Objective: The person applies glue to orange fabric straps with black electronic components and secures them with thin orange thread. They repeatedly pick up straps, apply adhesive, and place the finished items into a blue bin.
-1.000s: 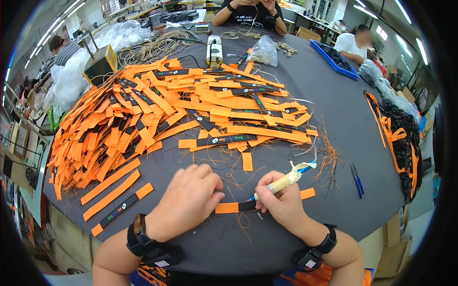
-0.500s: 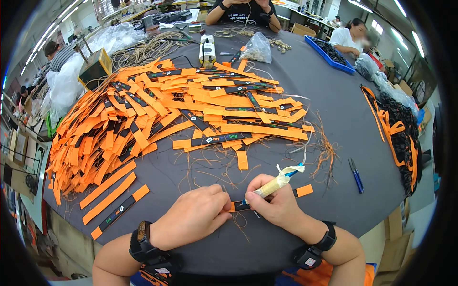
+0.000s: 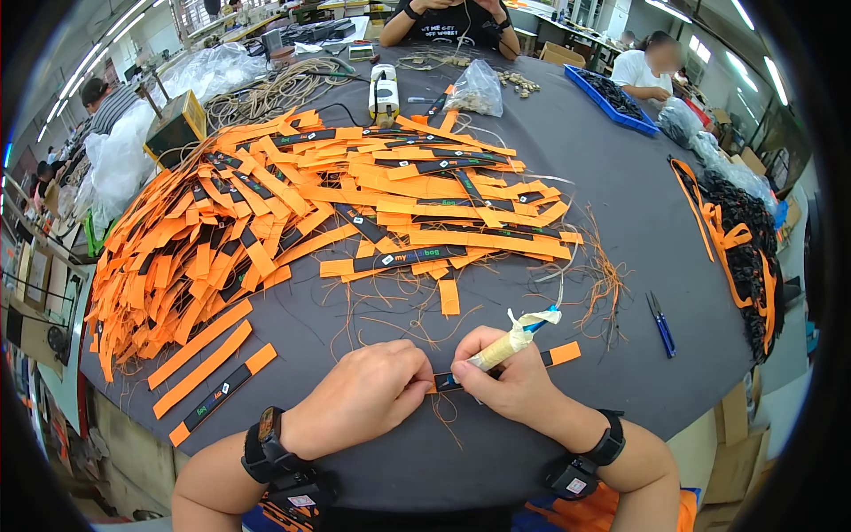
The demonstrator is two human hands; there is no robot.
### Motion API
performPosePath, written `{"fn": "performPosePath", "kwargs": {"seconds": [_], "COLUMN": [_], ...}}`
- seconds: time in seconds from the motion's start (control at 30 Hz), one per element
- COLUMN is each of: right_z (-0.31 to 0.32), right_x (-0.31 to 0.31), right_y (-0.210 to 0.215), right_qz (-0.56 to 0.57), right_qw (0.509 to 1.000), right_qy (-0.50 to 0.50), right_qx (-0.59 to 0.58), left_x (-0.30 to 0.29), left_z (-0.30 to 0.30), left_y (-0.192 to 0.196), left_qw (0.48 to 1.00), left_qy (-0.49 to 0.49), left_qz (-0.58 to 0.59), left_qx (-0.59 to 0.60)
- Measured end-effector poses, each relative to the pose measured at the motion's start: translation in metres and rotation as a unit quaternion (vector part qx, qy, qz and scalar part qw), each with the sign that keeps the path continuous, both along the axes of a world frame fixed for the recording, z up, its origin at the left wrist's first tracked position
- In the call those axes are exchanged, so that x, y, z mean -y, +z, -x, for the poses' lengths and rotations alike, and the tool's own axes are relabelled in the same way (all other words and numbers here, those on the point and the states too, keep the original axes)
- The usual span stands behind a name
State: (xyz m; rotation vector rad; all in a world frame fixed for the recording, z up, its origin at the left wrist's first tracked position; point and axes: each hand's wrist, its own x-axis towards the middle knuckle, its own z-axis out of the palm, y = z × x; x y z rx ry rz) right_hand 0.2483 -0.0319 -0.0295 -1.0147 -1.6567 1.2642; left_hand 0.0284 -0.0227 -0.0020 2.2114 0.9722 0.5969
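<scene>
An orange-and-black webbing strap [image 3: 563,354] lies on the dark table in front of me, its middle partly covered by my right hand. My right hand [image 3: 507,374] grips a corded pen-shaped tool [image 3: 501,350], wrapped in cream tape with a blue end, tilted with its tip down at the strap's black part. At the strap's left end, my left hand [image 3: 377,390] is closed, fingertips pinching the edge; the exact grip is partly hidden. Loose threads [image 3: 448,417] trail below the strap. Three similar straps [image 3: 213,390] lie side by side to the left.
A big heap of orange-and-black straps [image 3: 266,204] fills the table's left and middle. Thread snippers [image 3: 661,326] with blue handles lie right, beyond them a black pile with orange straps [image 3: 740,257]. A white device [image 3: 385,93], clear bag [image 3: 477,89] and blue tray [image 3: 612,102] stand farther back; people sit around.
The tool in my right hand has shifted slightly left and down along the strap. My left hand stays at the strap's left end, barely moved.
</scene>
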Motion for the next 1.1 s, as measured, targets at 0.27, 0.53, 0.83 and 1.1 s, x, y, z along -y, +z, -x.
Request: {"fn": "performPosePath", "kwargs": {"seconds": [0.27, 0.53, 0.83, 1.1], "right_z": [0.000, 0.001, -0.002, -0.004], "right_x": [0.000, 0.000, 0.000, -0.003], "right_y": [0.000, 0.001, 0.007, 0.010], "right_qz": [-0.010, -0.014, 0.099, 0.150], "right_qw": [1.000, 1.000, 0.992, 0.978], "right_qy": [-0.002, -0.002, -0.035, -0.067], "right_qx": [0.010, 0.019, -0.069, -0.127], "left_x": [-0.001, -0.002, -0.014, -0.036], "left_z": [-0.001, -0.001, 0.010, 0.035], "left_y": [-0.001, -0.002, 0.005, -0.009], "left_qw": [1.000, 1.000, 0.985, 0.956], "left_qy": [0.000, 0.003, 0.154, 0.231], "left_qz": [-0.001, 0.008, -0.070, -0.166], "left_qx": [0.009, 0.022, 0.024, -0.063]}}
